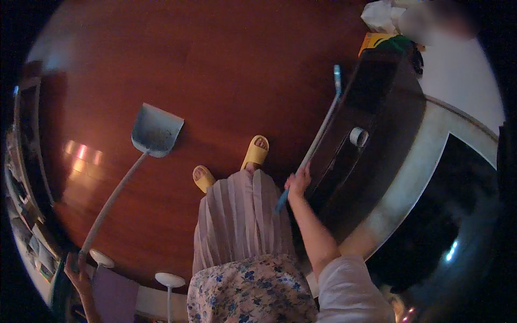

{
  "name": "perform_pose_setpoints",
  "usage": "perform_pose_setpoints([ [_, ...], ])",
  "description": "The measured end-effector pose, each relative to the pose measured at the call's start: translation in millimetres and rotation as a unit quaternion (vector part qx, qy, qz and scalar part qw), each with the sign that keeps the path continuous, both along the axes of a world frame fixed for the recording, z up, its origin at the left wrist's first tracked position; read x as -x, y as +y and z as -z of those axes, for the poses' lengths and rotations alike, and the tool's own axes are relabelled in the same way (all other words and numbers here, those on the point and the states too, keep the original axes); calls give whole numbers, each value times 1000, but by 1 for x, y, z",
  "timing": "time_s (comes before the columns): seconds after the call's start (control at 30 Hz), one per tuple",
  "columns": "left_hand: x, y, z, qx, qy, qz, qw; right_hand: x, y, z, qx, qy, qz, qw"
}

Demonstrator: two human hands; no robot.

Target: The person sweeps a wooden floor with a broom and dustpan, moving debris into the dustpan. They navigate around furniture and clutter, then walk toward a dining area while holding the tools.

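Note:
My right hand is closed around the pale handle of a broom, near its blue end. The far, blue part of that broom lies along the base of a dark cabinet. At the lower left, my left hand holds the top end of a long dustpan handle. The grey dustpan rests on the reddish-brown wooden floor, with some dark specks in its pan. Between the two tools are my feet in yellow slippers.
On the right a long dark cabinet carries a white roll, beside a large dark screen. White and yellow bags sit at the upper right. White round stand bases and a purple cloth are at the lower left.

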State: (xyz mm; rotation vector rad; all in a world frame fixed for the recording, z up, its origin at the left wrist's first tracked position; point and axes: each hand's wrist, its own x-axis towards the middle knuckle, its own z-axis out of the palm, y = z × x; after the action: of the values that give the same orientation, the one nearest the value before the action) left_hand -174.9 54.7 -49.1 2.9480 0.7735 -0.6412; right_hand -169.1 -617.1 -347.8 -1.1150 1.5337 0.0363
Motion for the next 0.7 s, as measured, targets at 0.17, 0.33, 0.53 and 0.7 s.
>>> perform_pose_setpoints([
  [0.17,-27,-59,-12,6,-17,-31,999,-14,27,48,-51,-7,22,998],
  [0.33,-14,-50,-13,27,-41,-99,994,57,122,-94,-182,88,-32,979],
  [0.53,-9,-34,-9,50,-28,-4,998,63,140,-58,-70,35,46,996],
  [0.7,39,29,-11,88,-84,-10,993,-5,51,119,92,-35,63,993],
])
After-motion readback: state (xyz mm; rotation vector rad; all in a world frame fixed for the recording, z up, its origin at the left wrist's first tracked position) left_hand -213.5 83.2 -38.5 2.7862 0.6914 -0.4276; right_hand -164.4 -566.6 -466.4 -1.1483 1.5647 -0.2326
